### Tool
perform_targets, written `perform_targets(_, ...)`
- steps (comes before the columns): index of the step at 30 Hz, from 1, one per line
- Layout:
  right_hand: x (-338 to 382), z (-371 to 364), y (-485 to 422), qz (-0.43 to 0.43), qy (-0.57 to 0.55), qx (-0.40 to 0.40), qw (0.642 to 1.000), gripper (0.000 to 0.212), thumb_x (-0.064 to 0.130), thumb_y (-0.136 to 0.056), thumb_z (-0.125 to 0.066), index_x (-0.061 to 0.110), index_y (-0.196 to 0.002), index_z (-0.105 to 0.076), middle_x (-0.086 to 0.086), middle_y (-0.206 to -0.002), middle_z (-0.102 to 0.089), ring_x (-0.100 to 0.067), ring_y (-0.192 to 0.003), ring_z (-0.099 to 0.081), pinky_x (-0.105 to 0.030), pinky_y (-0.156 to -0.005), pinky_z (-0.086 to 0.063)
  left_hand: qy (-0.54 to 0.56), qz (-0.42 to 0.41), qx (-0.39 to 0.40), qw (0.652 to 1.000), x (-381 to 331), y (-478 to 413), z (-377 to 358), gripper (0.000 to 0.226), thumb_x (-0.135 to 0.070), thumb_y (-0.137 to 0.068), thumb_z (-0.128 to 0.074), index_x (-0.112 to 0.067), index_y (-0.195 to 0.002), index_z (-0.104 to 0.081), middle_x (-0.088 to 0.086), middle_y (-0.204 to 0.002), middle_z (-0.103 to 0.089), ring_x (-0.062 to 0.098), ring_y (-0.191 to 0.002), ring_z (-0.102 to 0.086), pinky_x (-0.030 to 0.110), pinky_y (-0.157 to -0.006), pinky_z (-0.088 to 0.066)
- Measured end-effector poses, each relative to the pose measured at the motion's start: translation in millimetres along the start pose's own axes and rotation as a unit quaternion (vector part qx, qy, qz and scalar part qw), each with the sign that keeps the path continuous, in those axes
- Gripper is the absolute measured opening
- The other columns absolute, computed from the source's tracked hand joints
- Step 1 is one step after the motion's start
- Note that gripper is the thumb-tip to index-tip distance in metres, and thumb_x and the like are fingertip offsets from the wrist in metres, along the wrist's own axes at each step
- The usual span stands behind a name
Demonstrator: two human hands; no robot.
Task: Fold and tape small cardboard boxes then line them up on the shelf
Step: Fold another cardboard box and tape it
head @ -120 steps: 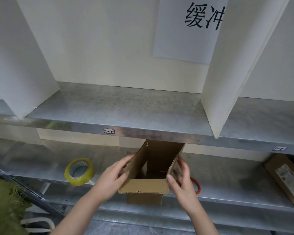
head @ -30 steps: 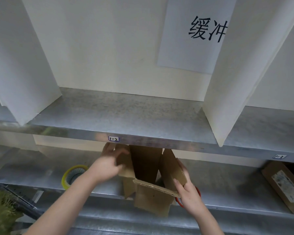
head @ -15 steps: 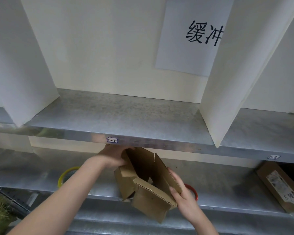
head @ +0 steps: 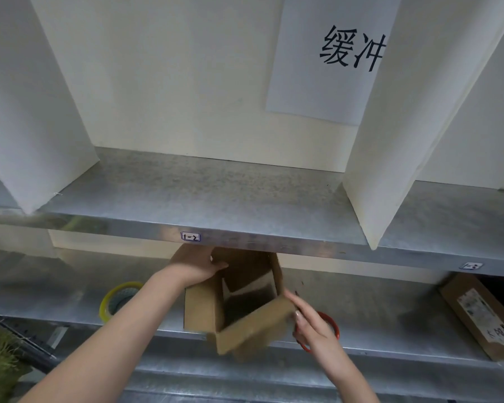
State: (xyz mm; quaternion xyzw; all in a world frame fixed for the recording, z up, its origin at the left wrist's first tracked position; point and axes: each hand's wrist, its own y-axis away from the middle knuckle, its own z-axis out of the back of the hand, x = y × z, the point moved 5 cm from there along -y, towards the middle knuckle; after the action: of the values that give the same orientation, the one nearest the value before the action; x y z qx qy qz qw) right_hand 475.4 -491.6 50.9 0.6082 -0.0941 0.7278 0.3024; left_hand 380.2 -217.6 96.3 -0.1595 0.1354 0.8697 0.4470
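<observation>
The left hand (head: pixel 194 266) was clamped over the far left wall of a small brown corrugated cardboard box (head: pixel 204 303), fingers curled onto the rim. The right hand (head: pixel 313 327) pinched the right corner of the box's near flap (head: pixel 253 324) between thumb and fingertips. The box stood open-mouthed at the front edge of the grey metal lower shelf (head: pixel 376 303), roughly midway along it, with that flap tilted out past the edge; whether its base rested on the shelf could not be told. It looked light and empty, stiff across the panels but weak along the scored creases, so it would likely skew or buckle if squeezed in the middle of a wall. The better hold would be at the corners and along the fold lines, one hand bracing a wall while the other turned the flaps in. A yellow-rimmed roll of tape (head: pixel 119 299) lay on the shelf to the left, well apart from the box, and a red ring (head: pixel 333 325) sat just behind the right hand. A flat, labelled brown carton (head: pixel 480 315) lay towards the shelf's right end.
</observation>
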Motion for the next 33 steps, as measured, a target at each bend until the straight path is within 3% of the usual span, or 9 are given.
perform_targets(3,-1.5,-6.2,-4.5,0.001,0.008,0.003,1.000,0.038,0.053,-0.093,-0.041,0.055,-0.130,-0.042,0.030,-0.129,-0.051,0.010,-0.118,-0.050,-0.013,-0.096,-0.039,-0.039,0.004,0.030,0.999,-0.9,-5.4,-3.3,0.027,-0.041,-0.093,-0.052,-0.025,-0.114,-0.055,-0.003,-0.103,-0.063,0.018,-0.089,-0.056,0.029,-0.076,-0.045)
perform_targets(7,4.5,6.1,-18.2,0.022,0.020,-0.085,0.996,0.035,0.051,-0.092,-0.036,0.046,-0.108,-0.066,0.017,-0.114,-0.063,0.007,-0.112,-0.051,-0.009,-0.091,-0.036,-0.029,-0.007,0.045,0.999,2.9,-7.0,-12.1,0.020,-0.023,-0.095,-0.048,-0.018,-0.113,-0.054,0.006,-0.106,-0.063,0.023,-0.094,-0.058,0.038,-0.084,-0.049)
perform_targets(10,4.5,16.1,-30.3,0.018,-0.020,-0.095,0.995,0.045,0.053,-0.091,-0.038,0.029,-0.114,-0.068,0.010,-0.114,-0.067,-0.004,-0.112,-0.058,-0.015,-0.092,-0.042,-0.024,0.000,0.039,0.999,9.5,-8.5,-9.9,0.018,-0.019,-0.095,-0.046,-0.019,-0.111,-0.053,0.005,-0.104,-0.063,0.022,-0.092,-0.057,0.037,-0.081,-0.048)
perform_targets(13,8.0,14.0,-42.0,0.031,0.004,-0.052,0.998,0.044,0.062,-0.089,-0.051,0.046,-0.129,-0.050,0.024,-0.132,-0.051,-0.002,-0.124,-0.048,-0.012,-0.092,-0.041,-0.007,0.000,0.056,0.998,13.4,-10.8,-11.1,0.019,-0.021,-0.096,-0.048,-0.022,-0.114,-0.055,0.003,-0.108,-0.064,0.020,-0.096,-0.059,0.036,-0.086,-0.049)
perform_targets(16,7.3,2.1,-53.6,0.008,0.021,0.026,0.999,0.056,0.062,-0.078,-0.064,0.057,-0.131,-0.046,0.032,-0.133,-0.043,-0.004,-0.127,-0.039,-0.030,-0.108,-0.038,0.004,0.004,0.063,0.998,13.4,-11.5,-13.0,0.024,-0.024,-0.096,-0.050,-0.022,-0.120,-0.055,0.000,-0.116,-0.064,0.020,-0.104,-0.059,0.033,-0.089,-0.047)
perform_targets(22,-9.3,-0.4,-68.0,0.009,0.043,0.032,0.999,0.058,0.029,-0.088,-0.071,0.052,-0.133,-0.044,0.028,-0.134,-0.042,-0.008,-0.135,-0.038,-0.023,-0.104,-0.037,0.035,-0.005,0.038,0.999,6.8,-10.0,-19.2,0.023,-0.027,-0.098,-0.049,-0.021,-0.120,-0.052,0.000,-0.122,-0.060,0.019,-0.110,-0.057,0.027,-0.082,-0.041)
perform_targets(27,-13.2,-12.4,-63.9,0.007,-0.007,0.036,0.999,0.059,0.064,-0.073,-0.071,0.071,-0.124,-0.040,0.039,-0.133,-0.035,0.012,-0.119,-0.039,-0.018,-0.101,-0.038,0.049,-0.013,0.023,0.998,4.6,-7.4,-22.5,0.012,-0.022,-0.099,-0.047,-0.024,-0.111,-0.050,0.002,-0.121,-0.059,0.017,-0.105,-0.056,0.026,-0.081,-0.041)
perform_targets(30,-11.4,-18.4,-68.7,0.028,0.006,0.033,0.999,0.070,0.055,-0.077,-0.074,0.068,-0.132,-0.032,0.042,-0.133,-0.030,0.015,-0.121,-0.034,-0.012,-0.100,-0.037,0.075,-0.011,0.026,0.997,-0.2,-6.6,-24.2,0.019,-0.020,-0.099,-0.048,-0.021,-0.118,-0.053,0.003,-0.123,-0.059,0.018,-0.108,-0.056,0.025,-0.083,-0.040)
perform_targets(33,-10.4,-23.4,-73.3,0.035,-0.002,0.021,0.999,0.073,0.040,-0.082,-0.075,0.058,-0.137,-0.030,0.038,-0.135,-0.030,0.000,-0.132,-0.030,-0.029,-0.112,-0.036,0.092,-0.003,0.025,0.995,-4.5,-5.1,-25.9,0.031,-0.020,-0.099,-0.050,-0.017,-0.129,-0.049,0.004,-0.130,-0.055,0.021,-0.117,-0.054,0.029,-0.093,-0.044)
